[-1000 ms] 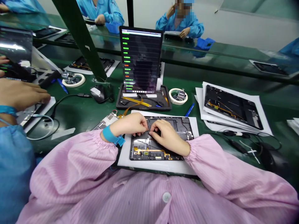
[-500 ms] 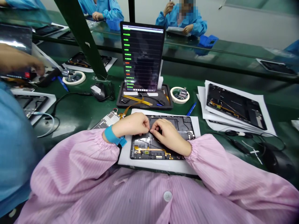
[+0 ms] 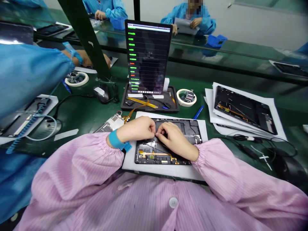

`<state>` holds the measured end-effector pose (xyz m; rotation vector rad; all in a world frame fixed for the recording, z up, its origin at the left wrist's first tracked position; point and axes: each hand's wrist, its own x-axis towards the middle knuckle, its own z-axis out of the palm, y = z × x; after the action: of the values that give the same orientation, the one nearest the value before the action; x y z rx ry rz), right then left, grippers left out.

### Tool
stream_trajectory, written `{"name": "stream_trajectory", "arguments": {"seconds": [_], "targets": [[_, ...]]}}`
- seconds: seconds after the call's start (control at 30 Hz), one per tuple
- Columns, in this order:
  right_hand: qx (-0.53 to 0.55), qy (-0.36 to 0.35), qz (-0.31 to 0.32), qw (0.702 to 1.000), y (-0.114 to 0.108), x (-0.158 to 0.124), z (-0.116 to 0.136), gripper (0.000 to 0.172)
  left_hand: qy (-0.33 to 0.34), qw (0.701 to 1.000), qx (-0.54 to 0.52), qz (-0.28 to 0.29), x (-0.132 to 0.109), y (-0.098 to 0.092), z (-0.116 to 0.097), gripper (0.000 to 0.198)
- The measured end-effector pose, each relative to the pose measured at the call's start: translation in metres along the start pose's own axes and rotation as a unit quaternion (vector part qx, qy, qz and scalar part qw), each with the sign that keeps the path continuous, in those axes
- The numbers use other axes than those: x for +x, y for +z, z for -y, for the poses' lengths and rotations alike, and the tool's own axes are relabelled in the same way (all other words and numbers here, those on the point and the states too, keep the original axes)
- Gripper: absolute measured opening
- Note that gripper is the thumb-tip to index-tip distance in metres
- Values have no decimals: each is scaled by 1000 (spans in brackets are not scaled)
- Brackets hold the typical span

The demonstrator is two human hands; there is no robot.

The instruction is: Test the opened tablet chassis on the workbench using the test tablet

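Observation:
An opened tablet housing (image 3: 178,157) lies in front of me on sheets of white paper (image 3: 130,163), its orange flex cable (image 3: 158,154) and thin black wires exposed. Over its middle my left hand (image 3: 145,129) is closed, thumb and fingers pinched together. Right beside it my right hand (image 3: 169,134) is also closed, its fingertips nearly meeting the left ones. Whatever lies between the fingertips is too small or hidden to make out. A circuit board (image 3: 112,123) with an orange flex cable rests left of the housing, partly behind my left wrist.
A lit tablet (image 3: 148,61) stands in a black tray (image 3: 150,108). Tape rolls (image 3: 186,102), a blue pen (image 3: 198,112), a mouse (image 3: 101,94) and stacked housings (image 3: 245,109) surround the work. A co-worker's blue sleeve (image 3: 36,67) reaches in from the left.
My hands stay pinched over the same part of the housing. The co-worker's arm at left has stretched farther across the bench. A person opposite has lowered a hand toward the paper.

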<state>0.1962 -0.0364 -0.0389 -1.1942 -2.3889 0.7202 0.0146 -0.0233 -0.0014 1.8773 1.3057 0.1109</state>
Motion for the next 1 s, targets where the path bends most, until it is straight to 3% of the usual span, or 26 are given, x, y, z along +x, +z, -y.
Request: {"name": "stream_trajectory", "arguments": {"seconds": [0.3, 0.53, 0.77, 0.9, 1.0], "targets": [[-13, 6, 3, 1000, 1, 0, 1, 8, -8, 1000, -22, -3, 1, 1, -1, 11], [19, -3, -32, 999, 2, -5, -2, 8, 6, 999, -39, -32, 7, 10, 1, 8], [23, 0, -49, 999, 4, -4, -7, 9, -27, 979, -183, 88, 12, 3, 10, 11], [15, -2, -53, 998, 4, -5, -8, 8, -40, 975, -193, 99, 12, -1, 10, 15], [14, 1, -53, 999, 4, -5, -8, 8, -35, 981, -174, 78, 15, 5, 9, 16]]}}
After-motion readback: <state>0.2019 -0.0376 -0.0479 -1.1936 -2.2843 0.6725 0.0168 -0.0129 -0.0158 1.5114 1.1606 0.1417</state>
